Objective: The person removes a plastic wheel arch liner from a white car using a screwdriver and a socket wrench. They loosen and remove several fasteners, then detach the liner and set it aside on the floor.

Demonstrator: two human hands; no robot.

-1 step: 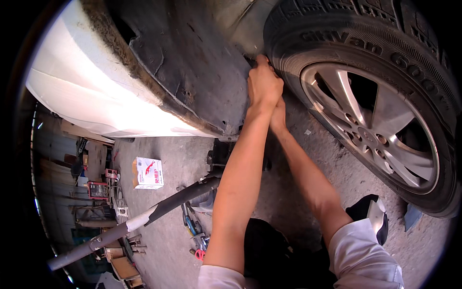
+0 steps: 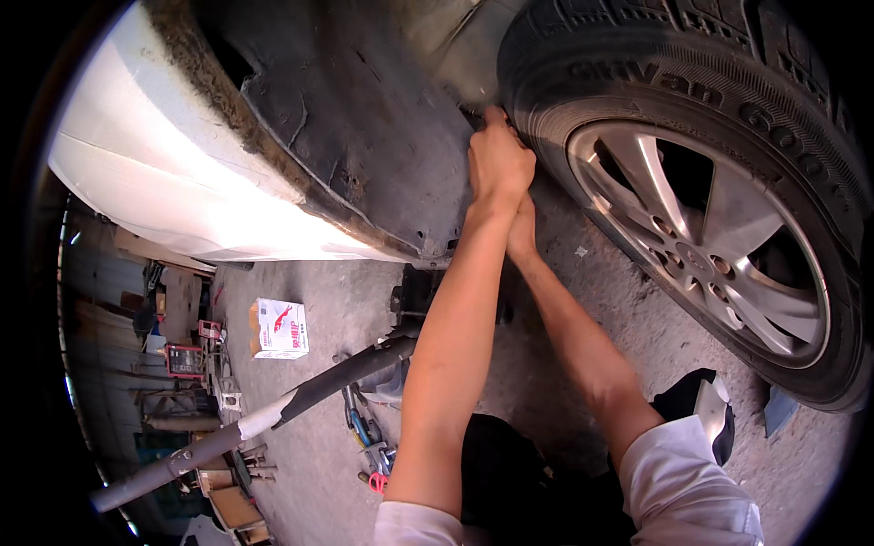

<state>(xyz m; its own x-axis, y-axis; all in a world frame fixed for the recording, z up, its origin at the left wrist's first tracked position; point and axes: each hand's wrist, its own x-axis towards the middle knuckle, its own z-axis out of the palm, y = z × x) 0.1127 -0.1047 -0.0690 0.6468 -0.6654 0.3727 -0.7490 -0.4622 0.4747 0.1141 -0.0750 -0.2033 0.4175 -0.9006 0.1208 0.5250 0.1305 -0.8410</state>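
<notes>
My left hand (image 2: 501, 162) is closed at the back edge of the dark wheel-well liner (image 2: 382, 118), close beside the tire (image 2: 546, 109). Its thumb side points up, and whatever it grips is hidden in the gap. Tucked behind and below it, my right hand (image 2: 523, 226) shows only its wrist and back; its fingers are out of sight. The tire sits on a silver spoked wheel (image 2: 696, 259), turned outward. To the left curves the car's white body panel (image 2: 182, 164), with a dirt-crusted inner edge.
A long dark bar (image 2: 209, 446), with a pale section, slants from the floor jack (image 2: 414, 296) to the lower left. On the concrete lie a white-and-red box (image 2: 280, 328) and several hand tools (image 2: 364, 428). Shelves with equipment (image 2: 182, 359) line the left wall.
My hands stay in the same place, with the right wrist shifted very slightly. The view itself has moved a little.
</notes>
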